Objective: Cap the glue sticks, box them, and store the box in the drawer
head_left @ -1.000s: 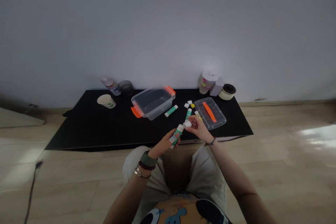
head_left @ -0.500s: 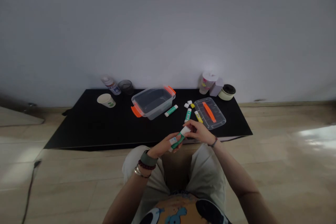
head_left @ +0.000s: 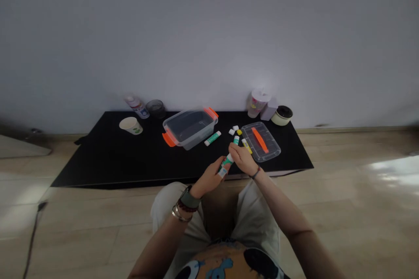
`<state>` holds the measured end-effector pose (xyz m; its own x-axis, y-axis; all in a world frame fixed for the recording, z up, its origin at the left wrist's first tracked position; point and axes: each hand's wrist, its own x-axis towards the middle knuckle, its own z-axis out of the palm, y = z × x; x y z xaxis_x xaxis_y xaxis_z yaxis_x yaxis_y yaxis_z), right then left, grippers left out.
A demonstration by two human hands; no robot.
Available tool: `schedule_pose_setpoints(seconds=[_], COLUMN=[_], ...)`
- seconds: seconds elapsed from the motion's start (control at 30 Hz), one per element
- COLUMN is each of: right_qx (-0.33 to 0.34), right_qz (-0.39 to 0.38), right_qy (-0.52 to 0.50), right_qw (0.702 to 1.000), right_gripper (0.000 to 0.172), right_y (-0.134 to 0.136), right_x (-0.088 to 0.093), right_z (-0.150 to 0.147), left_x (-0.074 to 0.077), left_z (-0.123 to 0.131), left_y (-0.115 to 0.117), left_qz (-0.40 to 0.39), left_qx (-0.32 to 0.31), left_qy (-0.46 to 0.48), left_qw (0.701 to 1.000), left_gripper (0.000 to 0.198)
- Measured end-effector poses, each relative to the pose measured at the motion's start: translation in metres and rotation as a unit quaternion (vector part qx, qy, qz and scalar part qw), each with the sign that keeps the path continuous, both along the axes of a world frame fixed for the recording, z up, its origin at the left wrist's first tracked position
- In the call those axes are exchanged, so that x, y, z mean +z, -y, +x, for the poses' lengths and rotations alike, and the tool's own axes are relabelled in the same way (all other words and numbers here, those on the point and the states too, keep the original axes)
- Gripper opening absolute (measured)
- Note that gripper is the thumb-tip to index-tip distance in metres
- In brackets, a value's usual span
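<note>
- The left hand [head_left: 211, 178] grips a green-and-white glue stick [head_left: 226, 165], tilted, just above the table's [head_left: 131, 161] near edge.
- The right hand's [head_left: 241, 158] fingers are closed on that stick's white upper end.
- Just past the right hand lie a second green stick [head_left: 236, 140] and a yellow stick [head_left: 247, 146], beside a clear lid [head_left: 273, 148].
- A third green stick [head_left: 212, 138] lies near a clear box [head_left: 199, 138].
- Farther back sit two white caps [head_left: 231, 131] and a yellow cap [head_left: 239, 132].

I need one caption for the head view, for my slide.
Left hand holding a green-and-white glue stick, right hand at its far end, by a black table.
</note>
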<state>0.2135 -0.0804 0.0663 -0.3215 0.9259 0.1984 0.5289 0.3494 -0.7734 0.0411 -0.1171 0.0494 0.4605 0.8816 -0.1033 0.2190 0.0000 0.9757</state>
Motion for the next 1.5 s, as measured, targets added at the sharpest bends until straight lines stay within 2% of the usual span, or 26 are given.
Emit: schedule_pose_setpoints(seconds=[0.17,0.27,0.37,0.47,0.57,0.67,0.77,0.87,0.93,1.03,1.1,1.17,1.27,1.43,1.5], right_qx=[-0.042,-0.09,-0.1,-0.026,0.032,0.024,-0.049,-0.124,-0.106,-0.011,0.026,0.026,-0.005,-0.1,-0.104], right_qz=[-0.014,-0.029,-0.036,-0.013,0.014,0.018,-0.005,-0.046,-0.065,-0.061,-0.044,-0.025,-0.005,-0.009,-0.006], right_qy=[0.068,0.096,0.061,0.0,-0.005,0.043,0.118,0.157,0.114,-0.018,-0.082,-0.098,-0.045,0.082,0.09], right_qw=[0.997,0.991,0.992,1.0,0.999,0.999,0.992,0.979,0.986,0.998,0.995,0.995,0.999,0.992,0.99], right_gripper=[0.028,0.026,0.031,0.033,0.028,0.026,0.026,0.025,0.031,0.038,0.038,0.036,0.032,0.029,0.03], right_y=[0.002,0.01,0.019,0.026,0.029,0.029,0.028,0.029,0.032,0.039,0.043,0.044,0.037,0.013,0.003], right_x=[-0.01,-0.017,-0.019,-0.012,0.0,0.007,0.006,0.0,-0.004,-0.009,-0.011,-0.01,-0.005,0.008,0.013], right_z=[-0.006,-0.007,-0.002,0.008,0.014,0.01,-0.004,-0.016,-0.017,-0.011,-0.007,-0.005,-0.006,-0.004,-0.001], left_x=[-0.009,-0.012,-0.009,-0.002,0.005,0.007,0.004,-0.001,-0.005,-0.009,-0.008,-0.005,0.0,0.006,0.009], left_z=[0.002,0.0,-0.005,-0.008,-0.009,-0.008,-0.009,-0.014,-0.017,-0.022,-0.022,-0.021,-0.014,-0.002,0.0], left_y=[0.0,-0.004,-0.009,-0.011,-0.007,0.0,0.005,0.009,0.012,0.017,0.02,0.021,0.016,-0.006,-0.018], left_qz=[0.117,0.137,0.115,0.012,-0.081,-0.06,0.048,0.107,0.08,-0.037,-0.112,-0.14,-0.101,0.028,0.055], left_qx=[0.032,0.002,-0.054,-0.124,-0.164,-0.139,-0.068,-0.02,-0.029,-0.05,-0.06,-0.072,-0.075,-0.024,-0.014], left_qy=[-0.169,-0.22,-0.171,-0.036,0.062,0.047,-0.078,-0.181,-0.151,-0.013,0.059,0.089,0.073,-0.061,-0.091], left_qw=[0.978,0.966,0.977,0.992,0.981,0.987,0.994,0.977,0.985,0.998,0.99,0.984,0.989,0.997,0.994], left_gripper=[0.032,0.031,0.029,0.038,0.048,0.048,0.039,0.032,0.033,0.046,0.054,0.056,0.052,0.035,0.032])
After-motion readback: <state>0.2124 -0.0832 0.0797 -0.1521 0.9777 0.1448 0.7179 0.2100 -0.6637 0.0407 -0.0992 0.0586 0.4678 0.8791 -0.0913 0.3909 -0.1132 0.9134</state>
